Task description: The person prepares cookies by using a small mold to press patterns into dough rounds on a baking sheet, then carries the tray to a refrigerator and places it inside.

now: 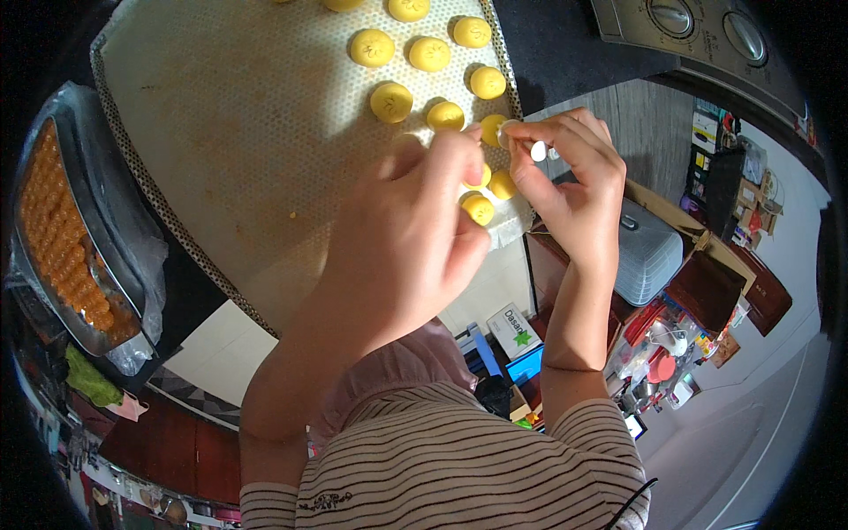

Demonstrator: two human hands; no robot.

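My right hand (574, 168) pinches a small white tool with a round, disc-like end (505, 133), held over the right edge of a paper-lined baking tray (203, 124). My left hand (411, 216) is closed above the tray, its fingers curled in next to the right fingertips. What it holds, if anything, is hidden. Several round yellow dough pieces (391, 102) sit on the tray, and some bear a pressed pattern on top. One yellow dough piece (478, 210) lies just past my left thumb, and others are partly hidden behind my fingers.
At the left, a metal tray (66, 230) of orange-brown balls stands in clear plastic. An appliance with two knobs (671, 16) is at the upper right. Below my right arm are a grey case (649, 254), a white box (514, 330) and cluttered goods.
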